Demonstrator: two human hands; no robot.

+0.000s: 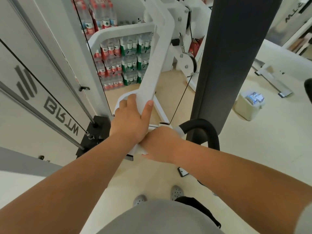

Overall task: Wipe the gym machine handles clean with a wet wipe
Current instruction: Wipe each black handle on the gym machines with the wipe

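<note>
We take the dark grey upright pad (224, 65) as our landmark on the pale cream floor (253, 149). Left of it stand stacked packs of bottled water (121, 68) and the machine's white base bar (161, 112). Right of it sits a white box (248, 108), and nearer us than it are grey clogs (176, 192).

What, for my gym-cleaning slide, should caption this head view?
Left hand grips white machine arm; right hand holds wipe beside black handle.

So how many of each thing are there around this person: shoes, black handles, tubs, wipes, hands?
Shoes: 2
Black handle: 1
Tub: 1, on the floor
Wipe: 1
Hands: 2, left hand gripping the white bar, right hand holding the wipe
Total: 7
</note>
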